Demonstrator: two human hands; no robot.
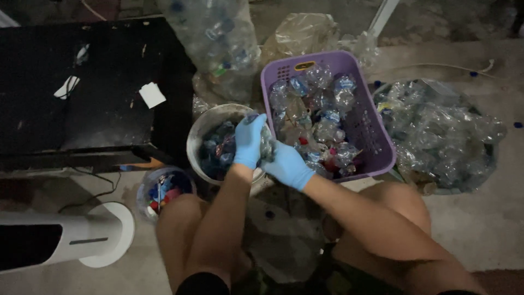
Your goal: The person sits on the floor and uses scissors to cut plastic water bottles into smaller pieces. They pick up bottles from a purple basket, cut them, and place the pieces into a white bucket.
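From my head camera, both my blue-gloved hands meet over the edge of the grey bucket (pixel 210 124). My left hand (pixel 249 140) has its grip curled tight around a crumpled clear bottle (pixel 267 146), and my right hand (pixel 287 165) closes its grip on the same bottle from below. Just right of them sits the purple basket (pixel 373 146) full of crushed bottles. A small tub of caps (pixel 162 191) stands by my left knee, and a black bench (pixel 98 87) lies beyond it.

dim, grainy view, soft throughout; weak light falls centrally, corners sink into dark shadow.
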